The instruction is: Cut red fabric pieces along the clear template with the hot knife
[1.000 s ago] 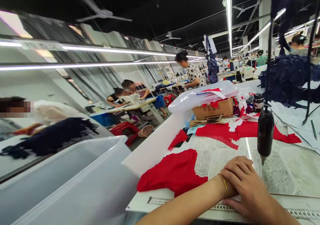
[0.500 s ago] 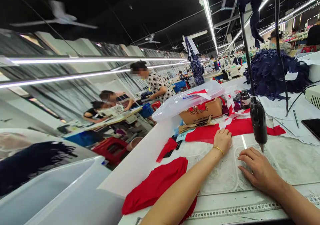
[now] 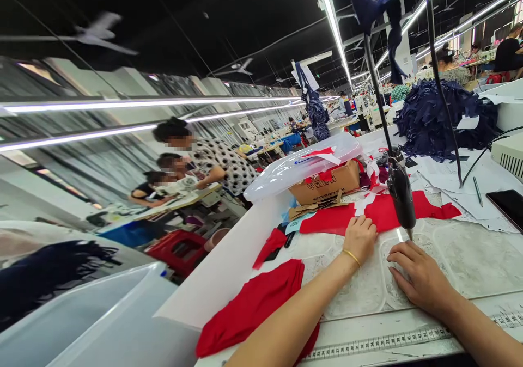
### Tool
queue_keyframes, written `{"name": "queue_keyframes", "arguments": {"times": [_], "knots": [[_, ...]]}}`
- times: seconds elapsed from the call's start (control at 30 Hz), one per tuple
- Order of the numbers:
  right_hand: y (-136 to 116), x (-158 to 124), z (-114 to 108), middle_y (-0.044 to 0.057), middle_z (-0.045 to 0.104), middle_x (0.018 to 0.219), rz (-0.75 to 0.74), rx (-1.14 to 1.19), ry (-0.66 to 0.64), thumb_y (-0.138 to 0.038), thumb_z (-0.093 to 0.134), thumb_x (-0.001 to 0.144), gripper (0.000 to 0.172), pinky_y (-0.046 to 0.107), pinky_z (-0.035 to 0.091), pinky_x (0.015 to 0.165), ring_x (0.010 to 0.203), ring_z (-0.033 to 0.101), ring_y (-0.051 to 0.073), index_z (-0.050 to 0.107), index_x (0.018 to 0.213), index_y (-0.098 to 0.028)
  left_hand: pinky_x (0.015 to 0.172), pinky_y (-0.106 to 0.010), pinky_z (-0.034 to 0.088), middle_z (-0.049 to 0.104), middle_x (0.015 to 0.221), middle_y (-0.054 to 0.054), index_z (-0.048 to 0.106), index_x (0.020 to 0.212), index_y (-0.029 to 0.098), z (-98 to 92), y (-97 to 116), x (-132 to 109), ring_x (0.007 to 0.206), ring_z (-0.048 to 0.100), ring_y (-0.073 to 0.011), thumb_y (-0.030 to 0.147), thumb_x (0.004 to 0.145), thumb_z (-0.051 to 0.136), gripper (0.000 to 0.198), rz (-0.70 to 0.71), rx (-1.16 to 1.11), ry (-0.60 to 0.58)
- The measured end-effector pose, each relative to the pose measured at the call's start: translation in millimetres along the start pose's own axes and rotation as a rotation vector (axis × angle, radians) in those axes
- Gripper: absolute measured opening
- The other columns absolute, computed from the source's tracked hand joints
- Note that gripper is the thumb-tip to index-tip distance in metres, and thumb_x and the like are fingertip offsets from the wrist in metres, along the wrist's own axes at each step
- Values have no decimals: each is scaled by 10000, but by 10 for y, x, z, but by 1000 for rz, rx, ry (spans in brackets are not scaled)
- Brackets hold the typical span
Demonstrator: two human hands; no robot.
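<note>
My left hand (image 3: 360,240), with a yellow bangle at the wrist, lies at the near edge of a red cloth piece (image 3: 329,219). Its fingers are bent down and close together where the cloth meets a white scrap (image 3: 359,206). Beside it, my right hand (image 3: 420,274) rests palm down on the worn tabletop (image 3: 482,258), fingers loosely spread and holding nothing. Just beyond the right fingertips hangs a black pen-shaped tool (image 3: 400,193) with a pointed metal tip, on a dark cable. A folded red cloth (image 3: 255,307) lies left of my left forearm, partly hidden by it.
A cardboard box (image 3: 327,184) under clear plastic (image 3: 302,163) stands at the back. Navy strips (image 3: 447,119) are heaped at back right, near papers, a pen (image 3: 477,190) and a phone (image 3: 506,209). A measuring tape (image 3: 379,343) runs along the front edge. A plastic bin (image 3: 102,307) stands left.
The hanging black tool has swung left, its tip now beyond my right fingertips. My hands stay nearly in place. A person in spotted clothing has shifted left, and the view has moved slightly.
</note>
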State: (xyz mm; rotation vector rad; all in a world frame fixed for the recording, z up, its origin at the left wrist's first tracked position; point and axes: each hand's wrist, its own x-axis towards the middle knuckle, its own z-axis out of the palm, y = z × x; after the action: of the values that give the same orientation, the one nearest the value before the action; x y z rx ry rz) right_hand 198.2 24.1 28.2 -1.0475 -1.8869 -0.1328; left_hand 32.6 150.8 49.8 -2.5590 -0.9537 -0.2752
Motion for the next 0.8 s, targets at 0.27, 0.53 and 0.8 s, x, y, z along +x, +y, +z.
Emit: {"name": "queue_keyframes", "arguments": {"times": [0.27, 0.53, 0.8], "knots": [[-3, 13, -33, 36, 691, 840, 69, -35, 171, -131, 515, 950, 139, 286, 560, 674, 774, 667, 170, 626, 916, -206, 772, -365, 453, 575, 740, -37, 577, 743, 191, -425, 239, -1017, 767, 551, -214, 64, 942, 589, 237, 162, -2, 85], [204, -85, -317, 49, 723, 818, 226, -58, 195, -273, 529, 963, 174, 294, 568, 685, 749, 697, 179, 671, 877, -224, 819, -404, 585, 658, 882, -64, 655, 877, 186, -620, 0, -1735, 848, 629, -232, -5, 850, 520, 236, -23, -42, 60], [531, -414, -728, 57, 748, 865, 603, -97, -102, -476, 507, 921, 305, 338, 549, 556, 659, 685, 209, 719, 983, -266, 1096, -434, 548, 548, 1514, -119, 495, 1498, 224, -385, 193, -1693, 1379, 551, -272, 262, 1037, 478, 463, -47, -315, 37]]}}
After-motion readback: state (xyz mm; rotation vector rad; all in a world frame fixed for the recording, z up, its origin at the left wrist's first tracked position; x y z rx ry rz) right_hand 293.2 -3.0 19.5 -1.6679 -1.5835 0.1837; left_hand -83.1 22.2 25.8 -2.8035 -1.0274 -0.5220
